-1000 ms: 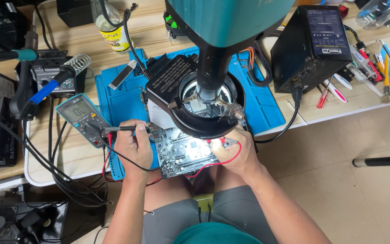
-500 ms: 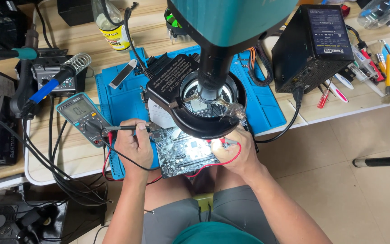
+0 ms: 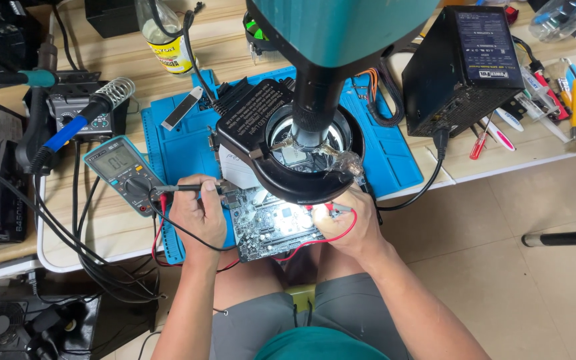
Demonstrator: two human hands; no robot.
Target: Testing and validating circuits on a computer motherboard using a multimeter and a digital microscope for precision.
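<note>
Our left hand (image 3: 198, 217) pinched the black probe (image 3: 191, 189), our right hand (image 3: 349, 223) the red probe (image 3: 331, 208), tips reaching the board (image 3: 268, 223) under the lit microscope (image 3: 315, 120).

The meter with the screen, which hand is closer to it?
Left. The left hand holds the black probe just right of the meter, almost beside it. The right hand holds the red probe farther right, across the circuit board.
</note>
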